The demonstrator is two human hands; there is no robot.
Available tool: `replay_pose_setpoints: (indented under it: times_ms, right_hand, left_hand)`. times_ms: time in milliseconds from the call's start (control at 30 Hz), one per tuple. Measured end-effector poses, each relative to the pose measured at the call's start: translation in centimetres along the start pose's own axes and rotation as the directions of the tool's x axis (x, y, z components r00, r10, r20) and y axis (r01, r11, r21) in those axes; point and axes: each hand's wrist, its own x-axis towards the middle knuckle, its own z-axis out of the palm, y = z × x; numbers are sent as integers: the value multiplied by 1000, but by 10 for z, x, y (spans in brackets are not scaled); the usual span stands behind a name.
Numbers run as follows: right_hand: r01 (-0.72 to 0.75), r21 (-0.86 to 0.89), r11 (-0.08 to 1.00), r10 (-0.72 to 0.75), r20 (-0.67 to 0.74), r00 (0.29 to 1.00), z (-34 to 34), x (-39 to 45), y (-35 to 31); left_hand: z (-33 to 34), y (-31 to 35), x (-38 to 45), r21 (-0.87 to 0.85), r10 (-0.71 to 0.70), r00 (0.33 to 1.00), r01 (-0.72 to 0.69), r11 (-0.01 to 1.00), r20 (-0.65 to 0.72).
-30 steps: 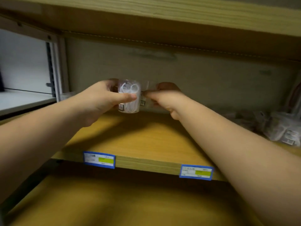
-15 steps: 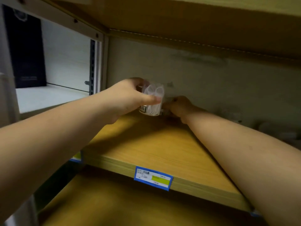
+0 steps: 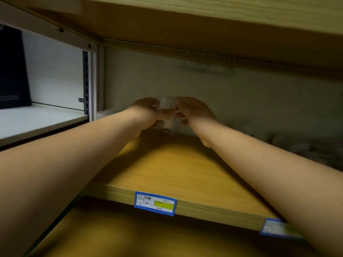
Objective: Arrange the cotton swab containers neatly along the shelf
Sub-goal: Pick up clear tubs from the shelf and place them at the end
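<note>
Both the left hand [image 3: 146,114] and the right hand [image 3: 194,112] grasped one clear cotton swab container [image 3: 167,110] at the back of the shelf [image 3: 176,169], its long axis upright.

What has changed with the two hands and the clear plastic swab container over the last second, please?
Both hands carried the clear plastic cotton swab container deeper, to the back wall of the wooden shelf. The right hand, beside it on another container earlier, now touches this one; the left hand still grips it. The blue-edged price label stays on the shelf edge.
</note>
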Motion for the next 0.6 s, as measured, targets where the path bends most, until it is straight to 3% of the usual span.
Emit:
replay_pose_setpoints:
  times_ms: [67,233,400,600]
  right_hand:
    - [-10,-47,999,13,79,997,-2,1,7]
    - [-61,8,998,62,-32,998,-8,11,16]
    - [-139,7,990,139,28,990,-13,16,23]
    - [-164,-5,986,164,91,982,-4,17,32]
  left_hand:
    - [6,4,5,-11,-21,1000,21,1000,-3]
    - [13,11,14,-74,-56,988,67,995,147]
    - [6,1,25,-128,-82,973,112,985,218]
    - [-1,-10,30,-141,-76,977,105,984,200]
